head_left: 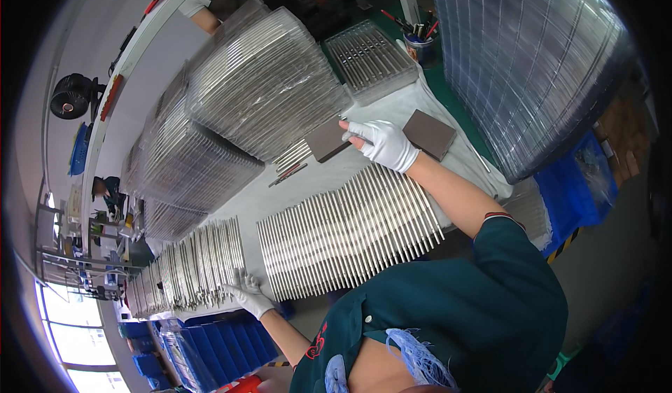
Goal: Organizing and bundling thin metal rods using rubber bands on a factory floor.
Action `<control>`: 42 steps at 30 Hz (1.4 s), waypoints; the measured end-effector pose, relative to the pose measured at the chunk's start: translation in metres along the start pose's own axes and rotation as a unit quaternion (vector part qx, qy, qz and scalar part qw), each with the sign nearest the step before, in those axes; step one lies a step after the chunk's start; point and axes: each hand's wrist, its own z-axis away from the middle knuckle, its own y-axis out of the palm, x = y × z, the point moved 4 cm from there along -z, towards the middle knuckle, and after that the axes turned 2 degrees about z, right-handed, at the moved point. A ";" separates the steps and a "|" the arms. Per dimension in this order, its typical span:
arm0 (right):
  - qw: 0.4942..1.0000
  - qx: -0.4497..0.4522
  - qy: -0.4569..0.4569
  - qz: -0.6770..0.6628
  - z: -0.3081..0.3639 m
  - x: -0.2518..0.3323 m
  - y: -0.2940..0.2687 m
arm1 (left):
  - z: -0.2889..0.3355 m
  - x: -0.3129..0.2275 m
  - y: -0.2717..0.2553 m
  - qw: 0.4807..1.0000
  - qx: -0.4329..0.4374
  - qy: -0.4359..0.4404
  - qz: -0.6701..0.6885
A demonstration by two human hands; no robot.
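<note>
A wide row of shiny metal rods (343, 235) lies side by side on the white-covered table (280, 197) in front of me. A second batch of metal rods (203, 260) lies to its left. My left hand (250, 293), in a white glove, is by the near ends of that left batch with its fingers apart; contact is unclear. My right hand (385, 144), gloved with bare fingertips, is above the far right of the wide row. Its thumb and fingers are bent together; what they hold is too small to name. Between two dark brown blocks (430, 134) it hovers.
Stacked clear plastic trays of rods (266, 78) stand at the back. An open tray of rods (371, 60) and a pen cup (421, 46) sit behind. Tall wrapped trays (525, 64) rise at right. Blue bins (224, 344) are below left. Another person's arm (205, 20) shows behind.
</note>
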 end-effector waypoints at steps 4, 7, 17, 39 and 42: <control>1.000 0.002 -0.001 -0.003 0.000 0.000 0.000 | -0.001 0.001 -0.001 1.000 -0.002 -0.008 -0.001; 1.000 0.005 0.003 -0.005 -0.001 0.001 0.000 | 0.001 0.000 0.000 1.000 0.003 -0.006 0.000; 0.999 -0.026 -0.018 0.001 0.000 -0.002 0.001 | 0.003 -0.002 0.004 1.000 0.003 -0.006 -0.007; 1.000 -0.022 -0.017 -0.010 0.000 0.000 0.001 | 0.007 -0.004 0.004 1.000 0.011 0.005 -0.026; 1.000 -0.023 -0.014 -0.009 0.000 0.002 0.000 | 0.004 -0.002 0.002 1.000 0.018 -0.002 -0.024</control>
